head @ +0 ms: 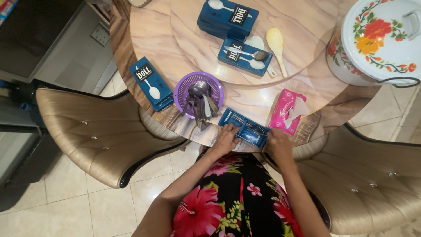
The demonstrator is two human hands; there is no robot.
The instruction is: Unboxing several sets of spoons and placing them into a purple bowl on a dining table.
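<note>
A round marble worktop [272, 101] sits between two gold chairs. At its near edge, the left hand [226, 138] and right hand [277, 142] grip the ends of an open blue spoon box [244, 127], beside a purple basket [198, 94] and pink tissue pack [287, 109].

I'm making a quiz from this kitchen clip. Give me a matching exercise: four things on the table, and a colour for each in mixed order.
Things:
1. Basket holding cutlery
2. Tissue pack
3. Open box between left hand and right hand
4. Rice paddle

Colours:
A. blue
B. pale yellow
C. purple
D. pink

Pairs: 1-C, 2-D, 3-A, 4-B
</note>
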